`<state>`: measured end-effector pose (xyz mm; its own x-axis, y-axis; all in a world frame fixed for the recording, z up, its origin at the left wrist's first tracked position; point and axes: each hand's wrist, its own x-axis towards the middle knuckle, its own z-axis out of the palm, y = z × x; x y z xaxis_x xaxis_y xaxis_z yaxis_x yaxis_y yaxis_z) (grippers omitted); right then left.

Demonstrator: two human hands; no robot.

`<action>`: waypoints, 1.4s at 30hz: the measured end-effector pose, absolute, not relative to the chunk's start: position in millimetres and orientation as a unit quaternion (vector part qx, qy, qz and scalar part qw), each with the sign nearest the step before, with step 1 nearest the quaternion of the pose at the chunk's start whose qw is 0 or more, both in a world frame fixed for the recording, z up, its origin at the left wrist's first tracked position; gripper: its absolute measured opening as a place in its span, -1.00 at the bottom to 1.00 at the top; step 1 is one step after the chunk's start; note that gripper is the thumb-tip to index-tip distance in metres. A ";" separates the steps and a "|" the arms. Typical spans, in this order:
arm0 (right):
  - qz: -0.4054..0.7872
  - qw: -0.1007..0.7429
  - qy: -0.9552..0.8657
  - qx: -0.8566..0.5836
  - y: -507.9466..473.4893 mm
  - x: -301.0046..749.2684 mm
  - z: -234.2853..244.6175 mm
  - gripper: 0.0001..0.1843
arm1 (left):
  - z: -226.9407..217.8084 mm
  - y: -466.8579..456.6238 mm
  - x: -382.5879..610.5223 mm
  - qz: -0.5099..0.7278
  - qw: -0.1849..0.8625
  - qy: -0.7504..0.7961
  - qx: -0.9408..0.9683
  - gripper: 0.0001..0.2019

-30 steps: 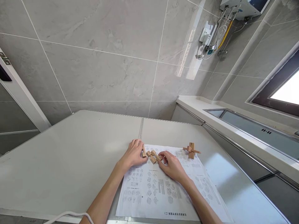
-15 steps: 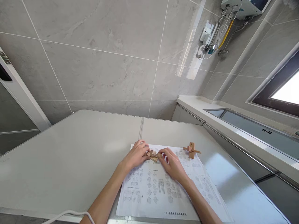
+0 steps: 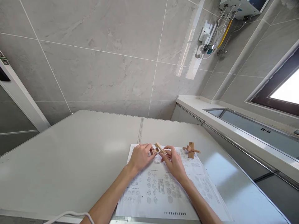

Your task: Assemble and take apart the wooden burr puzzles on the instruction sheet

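My left hand (image 3: 141, 157) is closed on a small notched wooden puzzle piece (image 3: 153, 151). My right hand (image 3: 174, 164) pinches the lower end of a paler wooden block (image 3: 159, 147), which tilts up to the left. The two pieces meet or nearly meet between my fingertips; whether they interlock I cannot tell. Both hands are over the upper part of a large printed sheet (image 3: 158, 199) covered with small line drawings. To the right, on the sheet's top corner, lies a cross-shaped wooden puzzle assembly (image 3: 191, 150) of several pieces.
The sheet lies on a pale table (image 3: 93, 149) with a seam down its middle. A white cable (image 3: 70, 213) runs at the front left edge. To the right stands a counter with a sink (image 3: 247, 124); a tiled wall (image 3: 100, 71) rises behind.
The wooden pieces were lower and flatter between my hands; now the paler block is raised and tilted. My left hand has shifted slightly right and my right hand has turned.
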<state>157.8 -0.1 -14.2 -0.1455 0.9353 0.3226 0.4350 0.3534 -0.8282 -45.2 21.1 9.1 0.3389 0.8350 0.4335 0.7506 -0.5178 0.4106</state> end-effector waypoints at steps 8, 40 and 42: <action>0.294 0.435 -0.693 -0.495 -3.1 154.3 -16.4 -0.70 | 7.4 11.7 -34.4 0.335 0.063 0.507 0.792 -0.73; 0.265 0.394 -0.686 -0.551 1.2 159.1 -23.6 -0.50 | 5.2 6.8 -29.6 0.345 0.087 0.451 0.818 -0.88; 0.270 0.393 -0.685 -0.551 1.1 159.2 -22.5 -0.49 | 5.1 6.2 -29.3 0.349 0.090 0.450 0.817 -0.88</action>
